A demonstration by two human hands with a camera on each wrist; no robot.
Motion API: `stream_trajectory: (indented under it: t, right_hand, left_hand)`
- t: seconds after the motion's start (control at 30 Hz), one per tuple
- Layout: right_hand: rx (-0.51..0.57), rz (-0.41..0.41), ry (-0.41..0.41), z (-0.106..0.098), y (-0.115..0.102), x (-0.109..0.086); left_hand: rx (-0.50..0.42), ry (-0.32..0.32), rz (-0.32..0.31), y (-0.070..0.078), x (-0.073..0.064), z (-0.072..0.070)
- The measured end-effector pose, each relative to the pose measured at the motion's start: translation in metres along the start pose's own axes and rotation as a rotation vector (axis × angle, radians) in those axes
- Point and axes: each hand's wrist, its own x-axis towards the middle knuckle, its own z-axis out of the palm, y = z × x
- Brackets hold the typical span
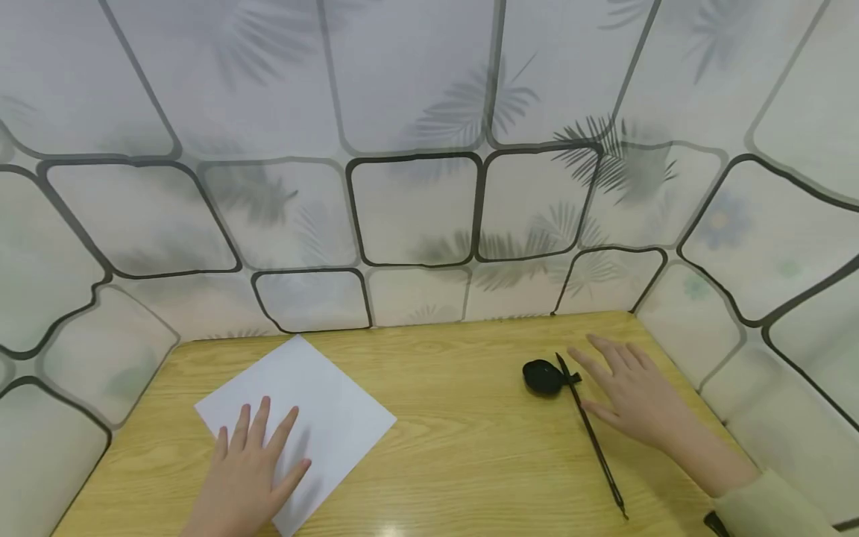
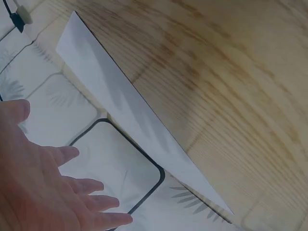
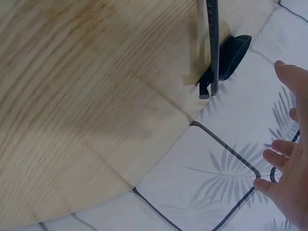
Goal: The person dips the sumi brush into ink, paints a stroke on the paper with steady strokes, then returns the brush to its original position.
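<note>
A white square sheet of paper (image 1: pixel 329 418) lies turned like a diamond on the left of the wooden table. Over its lower left part my left hand (image 1: pixel 248 470) spreads its fingers, holding nothing; a shadow falls on the sheet beside the thumb. To the right, a slim dark calligraphy brush (image 1: pixel 593 440) leans across the short arm of a small black ink dish (image 1: pixel 543 378), its pointed tip toward the wall and a small loop at the near end. My right hand (image 1: pixel 634 399), empty with fingers apart, hovers just right of the brush. The right wrist view also shows the dish (image 3: pixel 236 57).
Behind the wooden table (image 1: pixel 443 447) and along its sides hangs pale cloth (image 1: pixel 416 209) with dark outlined blocks and leaf prints. A black object (image 1: pixel 716 523) shows at the lower right, beside the right sleeve (image 1: pixel 772 507).
</note>
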Motion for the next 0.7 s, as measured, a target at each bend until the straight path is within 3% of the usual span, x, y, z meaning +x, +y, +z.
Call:
stream_trajectory:
  t: [0.43, 0.7]
  right_hand:
    - [-0.002, -0.148, 0.060, 0.005, 0.005, -0.005]
    - [-0.035, -0.240, 0.038, 0.005, 0.008, -0.008]
  left_hand:
    - [0.010, -0.021, 0.001, -0.006, -0.004, 0.009]
    - [0.015, -0.017, 0.017, -0.008, -0.006, 0.014]
